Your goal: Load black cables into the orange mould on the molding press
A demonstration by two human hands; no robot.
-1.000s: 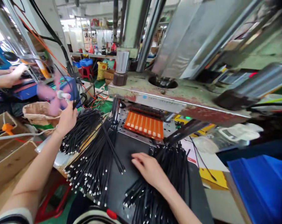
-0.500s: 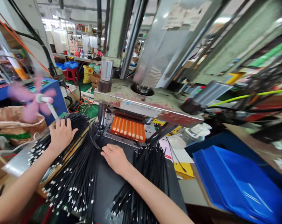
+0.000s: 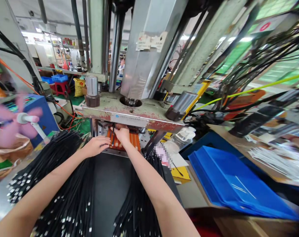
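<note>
Under the press plate [image 3: 112, 110], an orange slotted block [image 3: 133, 140] lies in the opening. My right hand [image 3: 122, 134] is over this block, its fingers pinched on a thin black cable [image 3: 112, 135] that lies along the block's left part. At the block's left front edge is my left hand [image 3: 100, 145], palm down, fingers stretched towards the cable. Anything beneath those fingertips is hidden. Black cables with pale ends lie in a left bundle [image 3: 75, 194] under my left forearm and a right bundle [image 3: 136, 200] beside my right forearm.
A pink fan [image 3: 20, 118] spins at the left. Steel posts [image 3: 153, 143] and the low plate hem in the press opening. Blue plastic bins [image 3: 228, 181] stand at the right, near a white-lidded clear jar [image 3: 181, 138]. A dark mat [image 3: 109, 184] lies between the bundles.
My right hand has gone forward under the press plate with the black cable. My left hand has moved off the far-left bundle, rightward to the orange block. The camera view has turned right.
</note>
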